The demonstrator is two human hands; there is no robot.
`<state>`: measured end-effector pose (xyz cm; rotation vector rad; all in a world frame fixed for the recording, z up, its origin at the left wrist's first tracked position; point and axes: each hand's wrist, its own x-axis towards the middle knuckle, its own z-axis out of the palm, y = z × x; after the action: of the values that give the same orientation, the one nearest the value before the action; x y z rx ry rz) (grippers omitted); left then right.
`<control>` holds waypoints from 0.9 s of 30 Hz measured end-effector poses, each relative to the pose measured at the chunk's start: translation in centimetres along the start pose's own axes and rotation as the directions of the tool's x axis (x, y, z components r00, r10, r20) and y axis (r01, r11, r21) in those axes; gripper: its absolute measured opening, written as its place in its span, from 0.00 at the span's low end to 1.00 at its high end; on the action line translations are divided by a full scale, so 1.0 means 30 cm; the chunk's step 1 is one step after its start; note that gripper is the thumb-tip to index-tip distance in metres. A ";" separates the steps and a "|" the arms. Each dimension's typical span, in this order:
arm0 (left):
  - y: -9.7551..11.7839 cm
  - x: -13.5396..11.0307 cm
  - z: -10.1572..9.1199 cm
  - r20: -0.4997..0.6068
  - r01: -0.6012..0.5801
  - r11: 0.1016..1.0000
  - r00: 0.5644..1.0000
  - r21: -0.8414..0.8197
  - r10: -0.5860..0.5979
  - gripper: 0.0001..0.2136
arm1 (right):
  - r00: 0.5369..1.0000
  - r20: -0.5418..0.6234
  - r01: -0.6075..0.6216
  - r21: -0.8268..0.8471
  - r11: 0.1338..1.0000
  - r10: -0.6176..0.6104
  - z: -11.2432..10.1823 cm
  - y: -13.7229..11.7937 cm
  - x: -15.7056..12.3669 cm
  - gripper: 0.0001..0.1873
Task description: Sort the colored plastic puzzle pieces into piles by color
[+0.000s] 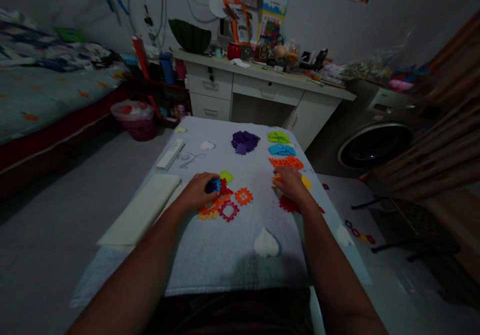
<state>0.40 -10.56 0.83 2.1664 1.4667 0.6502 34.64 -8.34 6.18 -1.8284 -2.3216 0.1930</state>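
My left hand rests on a joined cluster of plastic interlocking tiles in red, orange, yellow and blue, its fingers curled over the blue part. A loose orange tile lies just right of that cluster. My right hand lies over the yellow tile pile, fingers bent down onto it, with a red pile under the wrist. Sorted piles stand behind: purple, green, blue, orange.
A pale cloth covers the small table. A white flat box and a white remote lie at its left. A desk, a washing machine, a bed and a chair surround it. Loose tiles lie on the floor at right.
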 end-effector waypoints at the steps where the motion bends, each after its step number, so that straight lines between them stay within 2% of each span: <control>1: 0.000 0.001 0.001 -0.003 0.000 1.000 1.000 -0.003 0.000 0.25 | 0.998 0.002 0.062 0.043 0.997 -0.062 0.007 -0.030 -0.009 0.18; 4: -0.002 0.002 0.006 -0.022 0.013 1.000 1.000 -0.020 -0.013 0.25 | 0.962 0.043 0.260 0.165 0.951 -0.270 0.049 -0.137 -0.038 0.20; 6: -0.005 0.002 0.011 -0.039 0.017 0.999 0.999 -0.038 -0.018 0.25 | 0.932 0.072 0.337 0.191 0.922 -0.355 0.085 -0.200 -0.053 0.22; 9: -0.006 0.002 0.017 -0.068 0.007 0.998 0.998 -0.058 -0.011 0.25 | 0.914 0.121 0.365 0.174 0.915 -0.388 0.122 -0.251 -0.064 0.22; 13: -0.001 0.002 0.015 -0.083 -0.003 0.998 0.997 -0.063 -0.002 0.24 | 0.907 0.138 0.368 0.204 0.907 -0.399 0.122 -0.248 -0.062 0.12; 15: 0.002 0.003 0.013 -0.086 -0.010 0.998 0.996 -0.061 0.005 0.24 | 0.915 0.136 0.340 0.241 0.909 -0.379 0.108 -0.231 -0.056 0.08; 18: 0.002 0.006 0.011 -0.089 -0.014 0.998 0.996 -0.056 0.009 0.25 | 0.940 0.101 0.286 0.294 0.912 -0.327 0.076 -0.186 -0.035 0.09; 22: -0.003 0.007 0.012 -0.076 -0.003 0.998 0.997 -0.058 -0.001 0.26 | 0.968 -0.073 0.251 0.315 0.915 -0.241 0.017 -0.073 0.039 0.11; 24: -0.005 0.005 0.009 -0.070 -0.001 0.998 0.998 -0.069 -0.004 0.26 | 0.977 -0.163 0.183 0.302 0.936 -0.139 -0.017 0.000 0.094 0.12; 27: -0.005 0.001 0.002 -0.062 0.013 0.997 0.998 -0.082 -0.018 0.27 | 0.974 -0.210 -0.020 0.313 0.949 0.090 -0.058 0.101 0.180 0.13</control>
<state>0.32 -10.49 0.70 2.0880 1.4615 0.7654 36.68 -2.39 7.57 -1.6661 -1.9640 0.3232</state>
